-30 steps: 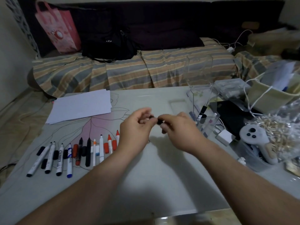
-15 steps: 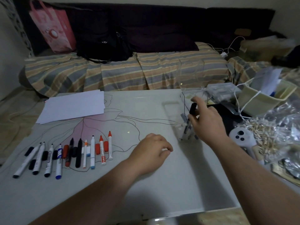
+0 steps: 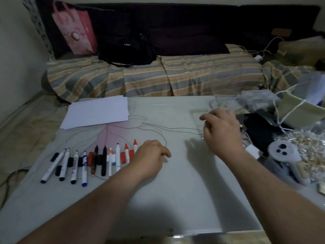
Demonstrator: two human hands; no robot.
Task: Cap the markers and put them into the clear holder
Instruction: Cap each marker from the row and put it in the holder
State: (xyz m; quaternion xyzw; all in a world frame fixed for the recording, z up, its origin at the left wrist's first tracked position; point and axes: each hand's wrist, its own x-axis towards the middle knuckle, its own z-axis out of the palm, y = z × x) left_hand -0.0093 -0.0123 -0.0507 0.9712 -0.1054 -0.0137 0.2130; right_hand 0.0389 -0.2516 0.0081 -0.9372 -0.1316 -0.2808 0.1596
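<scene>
A dim room: a pale table (image 3: 175, 199) with a faint flower drawing stands before a striped sofa (image 3: 158, 76).

Nearest are the two forearms, reaching out from the bottom edge. The left hand (image 3: 149, 155) rests knuckles-up on the table, fingers loosely curled under and holding nothing that shows. Just to its left, touching or nearly touching its edge, begins the row of markers (image 3: 103, 160), which runs away leftward. They lie side by side with loose caps (image 3: 90, 155) between them. Each marker's long axis runs near to far, bare tips pointing away toward the sofa. The nearest is a red-tipped one (image 3: 135, 144) at the row's right end.

The right hand (image 3: 221, 131) hovers farther out and to the right, fingers spread and relaxed, empty. It hides most of the holder (image 3: 226, 92), whose clear walls rise behind it at the table's right far side. What the holder contains cannot be told from here.

So the left hand is much nearer the markers, the right nearer the holder. I judge the next pick falls to the left hand, a short sideways reach taking a barrel across its length.

Beyond lie papers (image 3: 96, 113), and on the sofa a black bag (image 3: 128, 48).
</scene>
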